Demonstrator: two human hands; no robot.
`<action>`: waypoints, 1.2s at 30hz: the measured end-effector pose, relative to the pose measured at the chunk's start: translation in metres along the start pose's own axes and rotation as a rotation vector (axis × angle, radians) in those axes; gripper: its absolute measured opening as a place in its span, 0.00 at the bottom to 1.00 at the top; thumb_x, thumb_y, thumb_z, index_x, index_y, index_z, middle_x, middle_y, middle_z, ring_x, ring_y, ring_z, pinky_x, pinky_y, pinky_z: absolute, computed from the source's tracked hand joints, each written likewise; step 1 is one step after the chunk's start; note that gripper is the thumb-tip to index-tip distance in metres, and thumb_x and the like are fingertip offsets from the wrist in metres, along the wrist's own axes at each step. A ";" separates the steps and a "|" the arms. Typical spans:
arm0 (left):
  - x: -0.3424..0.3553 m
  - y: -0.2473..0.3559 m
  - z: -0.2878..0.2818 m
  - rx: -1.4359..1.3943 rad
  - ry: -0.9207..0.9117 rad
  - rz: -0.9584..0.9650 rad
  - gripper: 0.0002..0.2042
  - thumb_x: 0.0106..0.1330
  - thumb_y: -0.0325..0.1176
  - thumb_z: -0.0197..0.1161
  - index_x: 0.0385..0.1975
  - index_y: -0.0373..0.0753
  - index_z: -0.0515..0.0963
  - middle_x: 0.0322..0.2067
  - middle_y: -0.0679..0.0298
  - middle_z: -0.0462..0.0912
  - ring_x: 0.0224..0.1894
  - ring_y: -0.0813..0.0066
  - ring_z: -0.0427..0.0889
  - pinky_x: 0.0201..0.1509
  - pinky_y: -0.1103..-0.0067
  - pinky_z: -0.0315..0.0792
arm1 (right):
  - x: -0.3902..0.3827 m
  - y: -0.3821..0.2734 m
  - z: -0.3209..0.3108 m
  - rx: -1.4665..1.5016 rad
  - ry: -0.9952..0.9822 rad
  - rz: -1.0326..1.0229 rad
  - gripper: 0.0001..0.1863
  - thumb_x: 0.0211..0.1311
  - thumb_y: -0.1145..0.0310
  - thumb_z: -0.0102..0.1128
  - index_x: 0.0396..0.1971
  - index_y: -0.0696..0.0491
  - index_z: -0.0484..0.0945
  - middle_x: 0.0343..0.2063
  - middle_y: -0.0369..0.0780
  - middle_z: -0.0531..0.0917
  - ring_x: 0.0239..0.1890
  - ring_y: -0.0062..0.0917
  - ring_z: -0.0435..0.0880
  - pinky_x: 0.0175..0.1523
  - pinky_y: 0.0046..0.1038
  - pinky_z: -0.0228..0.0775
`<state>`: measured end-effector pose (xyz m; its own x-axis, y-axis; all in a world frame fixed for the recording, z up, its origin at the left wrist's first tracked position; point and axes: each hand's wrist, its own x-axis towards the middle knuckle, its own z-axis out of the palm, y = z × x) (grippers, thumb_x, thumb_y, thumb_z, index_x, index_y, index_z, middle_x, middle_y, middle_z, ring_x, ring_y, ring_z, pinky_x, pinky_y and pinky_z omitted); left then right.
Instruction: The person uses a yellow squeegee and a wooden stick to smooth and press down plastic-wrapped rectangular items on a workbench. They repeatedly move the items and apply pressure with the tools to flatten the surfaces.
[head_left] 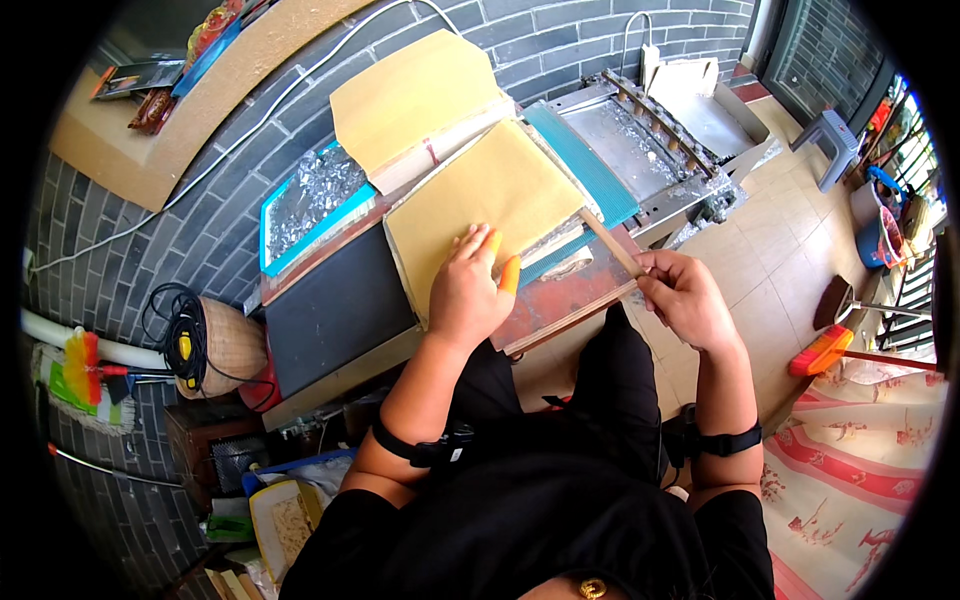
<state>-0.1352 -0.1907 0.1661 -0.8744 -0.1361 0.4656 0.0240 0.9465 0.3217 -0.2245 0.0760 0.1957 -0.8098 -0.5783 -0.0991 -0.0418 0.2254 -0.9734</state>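
Observation:
My left hand (470,283) lies on a stack of yellow paper sheets (480,180) with uneven edges, fingers stretched out, orange covers on two of them. My right hand (680,298) grips a thin wooden stick (617,247) whose far end touches the stack's right edge. Under and beside the stack are a teal ridged mat (570,150), a dark board (330,310) and a reddish wooden board (545,306). Another folded yellow sheet (415,100) lies behind, over pale paper. A blue-rimmed tray (312,195) of silvery flakes is at the back left.
A metal frame with rods (650,120) stands at the back right, near a gray stool (830,150), buckets (878,225) and brooms (820,350) on the tiled floor. A basket with coiled cable (220,340) is at the left, below a wall shelf (120,140).

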 end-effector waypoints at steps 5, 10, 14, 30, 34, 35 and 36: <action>0.053 -0.016 -0.004 -0.592 -0.004 -0.199 0.19 0.65 0.33 0.58 0.53 0.29 0.73 0.49 0.46 0.79 0.52 0.56 0.80 0.58 0.70 0.72 | -0.001 -0.005 0.001 0.010 0.023 0.014 0.12 0.60 0.77 0.54 0.43 0.62 0.78 0.18 0.31 0.73 0.19 0.12 0.69 0.24 0.19 0.60; 0.106 -0.048 0.006 -1.397 -0.230 -0.823 0.21 0.68 0.40 0.56 0.54 0.32 0.71 0.44 0.50 0.80 0.46 0.61 0.82 0.50 0.70 0.77 | -0.010 -0.006 0.007 -0.038 0.014 -0.081 0.11 0.64 0.77 0.53 0.45 0.60 0.77 0.17 0.29 0.72 0.16 0.09 0.65 0.20 0.15 0.55; 0.106 -0.040 0.006 -1.258 -0.084 -0.811 0.12 0.65 0.33 0.57 0.44 0.34 0.74 0.38 0.57 0.81 0.39 0.66 0.82 0.43 0.70 0.79 | -0.043 -0.010 0.015 -0.215 -0.057 -0.125 0.11 0.61 0.79 0.55 0.43 0.62 0.77 0.17 0.31 0.73 0.19 0.10 0.69 0.23 0.18 0.60; 0.033 -0.148 -0.073 -1.544 0.055 -0.628 0.09 0.66 0.26 0.53 0.45 0.38 0.74 0.38 0.63 0.81 0.42 0.72 0.81 0.48 0.76 0.74 | -0.074 -0.008 -0.026 0.003 -0.009 0.101 0.12 0.60 0.83 0.54 0.44 0.61 0.78 0.19 0.30 0.72 0.20 0.10 0.69 0.23 0.17 0.58; 0.005 -0.168 -0.112 -1.591 0.079 -0.592 0.13 0.68 0.29 0.52 0.51 0.36 0.72 0.45 0.60 0.81 0.47 0.70 0.80 0.52 0.74 0.73 | -0.067 -0.010 -0.020 -0.031 -0.063 0.136 0.12 0.61 0.82 0.54 0.44 0.61 0.78 0.19 0.30 0.73 0.20 0.10 0.69 0.23 0.17 0.58; -0.004 -0.180 -0.113 -1.602 0.086 -0.589 0.14 0.68 0.30 0.52 0.52 0.37 0.72 0.45 0.61 0.81 0.47 0.70 0.81 0.52 0.74 0.73 | -0.064 -0.011 -0.018 -0.022 -0.081 0.144 0.12 0.61 0.82 0.54 0.44 0.61 0.78 0.19 0.30 0.73 0.20 0.10 0.69 0.24 0.17 0.58; -0.010 -0.190 -0.113 -1.615 0.090 -0.583 0.14 0.69 0.32 0.52 0.53 0.38 0.71 0.46 0.61 0.81 0.46 0.71 0.81 0.52 0.74 0.73 | -0.062 -0.011 -0.016 -0.014 -0.096 0.152 0.12 0.61 0.82 0.54 0.44 0.61 0.78 0.19 0.30 0.72 0.20 0.10 0.69 0.24 0.17 0.58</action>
<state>-0.0765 -0.4021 0.1937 -0.9176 -0.3970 0.0184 0.2131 -0.4524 0.8660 -0.1832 0.1215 0.2158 -0.7481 -0.6084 -0.2651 0.0681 0.3270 -0.9426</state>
